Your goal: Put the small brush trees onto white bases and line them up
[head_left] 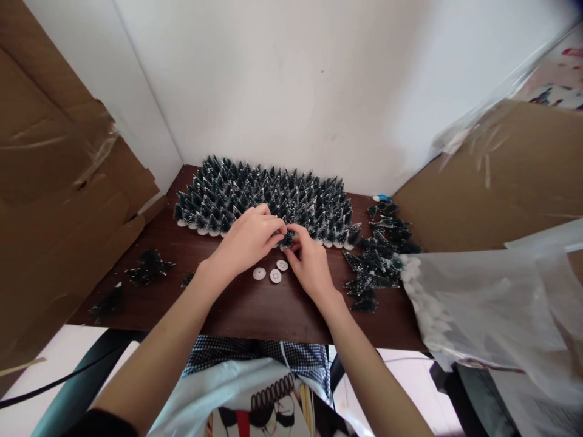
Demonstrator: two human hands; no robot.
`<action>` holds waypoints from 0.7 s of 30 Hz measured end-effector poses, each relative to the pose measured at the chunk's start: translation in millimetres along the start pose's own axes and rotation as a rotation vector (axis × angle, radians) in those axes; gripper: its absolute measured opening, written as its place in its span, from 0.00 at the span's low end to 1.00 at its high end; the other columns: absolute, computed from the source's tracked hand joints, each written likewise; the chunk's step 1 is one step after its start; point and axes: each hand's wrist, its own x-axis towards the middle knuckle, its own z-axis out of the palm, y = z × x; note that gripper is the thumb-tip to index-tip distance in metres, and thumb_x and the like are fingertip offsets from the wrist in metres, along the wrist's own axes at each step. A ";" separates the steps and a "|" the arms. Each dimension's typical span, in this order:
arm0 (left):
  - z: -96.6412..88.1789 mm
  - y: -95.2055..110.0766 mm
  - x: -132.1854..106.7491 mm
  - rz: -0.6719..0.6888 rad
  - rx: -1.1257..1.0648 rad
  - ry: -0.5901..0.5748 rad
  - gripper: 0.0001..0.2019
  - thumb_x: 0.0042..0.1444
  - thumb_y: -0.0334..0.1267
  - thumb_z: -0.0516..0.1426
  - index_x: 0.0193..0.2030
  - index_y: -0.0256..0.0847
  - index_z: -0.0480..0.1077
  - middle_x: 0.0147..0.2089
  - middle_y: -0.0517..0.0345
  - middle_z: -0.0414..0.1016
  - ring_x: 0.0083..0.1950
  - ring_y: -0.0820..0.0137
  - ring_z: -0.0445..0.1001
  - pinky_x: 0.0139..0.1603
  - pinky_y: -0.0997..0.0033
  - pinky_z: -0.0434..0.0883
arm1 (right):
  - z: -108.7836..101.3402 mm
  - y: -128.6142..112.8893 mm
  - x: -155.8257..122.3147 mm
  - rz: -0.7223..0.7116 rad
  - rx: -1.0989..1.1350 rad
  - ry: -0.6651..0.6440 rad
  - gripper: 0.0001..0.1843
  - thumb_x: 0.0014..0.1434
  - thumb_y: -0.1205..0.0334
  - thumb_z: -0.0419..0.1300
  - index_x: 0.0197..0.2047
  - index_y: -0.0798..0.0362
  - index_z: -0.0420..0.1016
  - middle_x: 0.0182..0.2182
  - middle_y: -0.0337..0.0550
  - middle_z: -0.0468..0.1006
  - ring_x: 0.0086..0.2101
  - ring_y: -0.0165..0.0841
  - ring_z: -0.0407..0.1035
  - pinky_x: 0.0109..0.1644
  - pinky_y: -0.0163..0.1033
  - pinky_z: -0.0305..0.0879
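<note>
A miniature snow-tipped Christmas tree [288,240] is between my two hands. The fingers of my left hand [254,238] pinch at its upper left side. My right hand [310,260] closes its thumb and fingers on it from the right, near the base, which the fingers partly hide. Just below lie three round white bases [276,276], loose on the dark brown table [282,312]. Right behind my hands, a dense block of similar trees [268,188] stands upright in rows on white bases.
A pile of loose trees without visible bases [378,261] lies at the right. More loose trees [149,267] lie at the left. A clear plastic bag [483,303] holds many white pieces. Cardboard [59,164] flanks the table, and a white wall [282,85] rises behind.
</note>
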 end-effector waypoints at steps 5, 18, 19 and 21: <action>0.2 -1.4 1.2 -0.045 0.022 -0.035 0.07 0.63 0.30 0.57 0.39 0.38 0.78 0.34 0.54 0.71 0.41 0.63 0.69 0.44 0.63 0.68 | -2.7 -3.3 -0.7 0.011 0.009 0.030 0.24 0.62 0.70 0.58 0.61 0.48 0.71 0.40 0.43 0.81 0.35 0.35 0.75 0.45 0.41 0.71; 0.7 -16.5 -5.1 -0.019 0.033 0.029 0.08 0.64 0.30 0.55 0.38 0.39 0.76 0.36 0.54 0.78 0.43 0.62 0.70 0.46 0.60 0.69 | -5.8 -5.6 -1.2 -0.084 0.031 0.120 0.17 0.67 0.69 0.54 0.55 0.49 0.76 0.46 0.48 0.80 0.45 0.39 0.76 0.50 0.44 0.74; 1.2 -17.9 -6.0 -0.017 0.034 0.037 0.08 0.64 0.30 0.55 0.38 0.39 0.77 0.35 0.54 0.78 0.43 0.62 0.70 0.46 0.61 0.69 | -6.0 -6.0 -1.1 -0.088 0.043 0.124 0.17 0.67 0.70 0.53 0.54 0.49 0.77 0.47 0.48 0.80 0.45 0.39 0.76 0.51 0.44 0.74; 1.9 -19.8 -7.3 -0.013 0.031 0.052 0.09 0.64 0.30 0.55 0.38 0.39 0.77 0.36 0.54 0.78 0.43 0.62 0.70 0.46 0.61 0.69 | -6.2 -6.8 -1.0 -0.093 0.065 0.129 0.17 0.66 0.71 0.53 0.53 0.49 0.77 0.47 0.47 0.80 0.45 0.39 0.77 0.51 0.44 0.75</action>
